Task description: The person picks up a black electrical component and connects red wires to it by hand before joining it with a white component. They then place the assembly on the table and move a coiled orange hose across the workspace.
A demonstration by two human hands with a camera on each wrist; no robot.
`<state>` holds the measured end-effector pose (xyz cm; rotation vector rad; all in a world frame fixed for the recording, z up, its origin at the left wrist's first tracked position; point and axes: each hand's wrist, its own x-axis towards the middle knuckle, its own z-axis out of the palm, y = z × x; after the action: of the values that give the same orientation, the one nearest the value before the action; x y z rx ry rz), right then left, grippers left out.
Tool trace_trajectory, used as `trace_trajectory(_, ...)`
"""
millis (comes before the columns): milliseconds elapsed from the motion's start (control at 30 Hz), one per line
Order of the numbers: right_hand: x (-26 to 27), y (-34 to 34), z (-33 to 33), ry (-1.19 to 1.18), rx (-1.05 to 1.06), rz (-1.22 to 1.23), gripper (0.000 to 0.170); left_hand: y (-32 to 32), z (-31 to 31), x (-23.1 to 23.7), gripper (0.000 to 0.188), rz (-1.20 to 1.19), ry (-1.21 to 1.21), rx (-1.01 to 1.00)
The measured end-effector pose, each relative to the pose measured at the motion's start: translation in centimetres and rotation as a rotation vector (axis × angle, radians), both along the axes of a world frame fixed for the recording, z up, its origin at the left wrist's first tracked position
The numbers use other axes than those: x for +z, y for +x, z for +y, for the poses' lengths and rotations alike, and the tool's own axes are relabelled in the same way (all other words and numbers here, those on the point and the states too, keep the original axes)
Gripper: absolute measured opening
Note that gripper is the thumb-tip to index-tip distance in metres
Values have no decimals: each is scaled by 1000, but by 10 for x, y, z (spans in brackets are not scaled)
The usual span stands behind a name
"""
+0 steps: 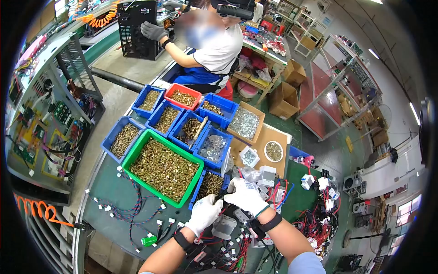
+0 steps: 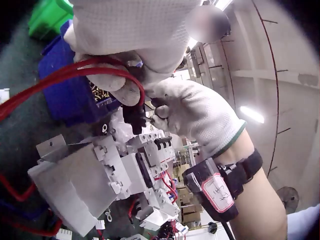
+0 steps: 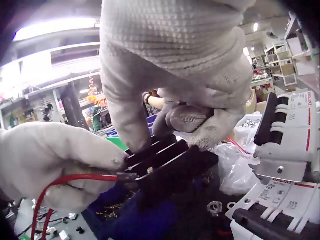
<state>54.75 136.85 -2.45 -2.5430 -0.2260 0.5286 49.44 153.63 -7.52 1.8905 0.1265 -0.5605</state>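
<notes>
Both hands wear white knit gloves and meet over the bench. My right hand [image 1: 245,197] grips a black ribbed terminal block [image 3: 165,162] from above, its fingers bent over the block. My left hand [image 1: 204,213] pinches a red wire [image 3: 75,179] near its dark-sleeved end, which lies right at the side of the block beside a small brass-coloured screw. In the left wrist view the red wire [image 2: 100,70] loops past the fingers. Just beyond the hands stands a blue bin [image 1: 196,192] of brass-coloured screws. White circuit breakers [image 3: 287,125] sit to the right of the block.
A green bin [image 1: 150,190] full of brass-coloured fasteners stands left, with several blue bins and a red bin [image 1: 169,95] behind. Wire bundles [image 1: 125,211] lie on the bench. Red wiring [image 1: 315,223] heaps at right. Across the bench a person [image 1: 219,55] handles a black panel [image 1: 137,32].
</notes>
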Motion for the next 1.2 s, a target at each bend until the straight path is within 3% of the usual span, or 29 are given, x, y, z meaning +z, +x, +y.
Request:
trace_trajectory(67, -7, 1, -4, 20, 62, -41, 33, 1, 0, -1, 37, 8, 6, -18)
trace_trajectory(133, 24, 22, -19, 213, 85, 311, 27, 0, -1, -7, 38, -82, 34, 11)
trace_trajectory(233, 30, 80, -66, 61, 84, -32, 27, 2, 1, 1, 37, 31, 6, 5)
trace_trajectory(267, 49, 99, -66, 81, -76, 47, 26, 5, 3, 19, 34, 119, -10, -2)
trace_trajectory(333, 24, 145, -91, -170, -16, -231, 23, 7, 4, 30, 31, 168, -32, 6)
trace_trajectory(400, 11, 173, -96, -461, 63, -331, 21, 4, 5, 17, 30, 165, -97, 14)
trace_trajectory(467, -22, 197, -97, -527, 59, -362, 21, 4, 5, 10, 31, 257, -161, 19)
trace_trajectory(500, -33, 206, -92, -596, 57, -382, 22, 9, 8, 31, 31, 179, -99, -1)
trace_trajectory(533, -45, 215, -89, -587, 63, -379, 22, 2, 6, 23, 25, -37, -198, 50)
trace_trajectory(600, -65, 224, -78, -710, 64, -487, 23, 3, 4, 34, 25, -25, -185, 112)
trace_trajectory(633, -73, 230, -74, -712, 19, -431, 24, 6, 8, 35, 25, 21, -166, 49)
trace_trajectory(800, -75, 233, -88, -586, 28, -467, 20, 1, 3, 27, 23, -25, -208, 133)
trace_trajectory(867, -71, 230, -93, -535, 5, -440, 22, 0, 2, 22, 24, 160, -337, 156)
trace_trajectory(1000, -58, 220, -85, -463, -71, -482, 23, 7, 4, 20, 30, 398, -280, 108)
trace_trajectory(1067, -49, 212, -83, -346, -102, -448, 23, 11, 4, 19, 29, 337, -244, 81)
trace_trajectory(1133, -48, 192, -87, -42, -14, -547, 24, 9, 6, 27, 28, 277, -143, 24)
trace_trajectory(1200, -3, 142, -65, 133, -23, -416, 28, 14, 7, 44, 29, 207, -63, -9)
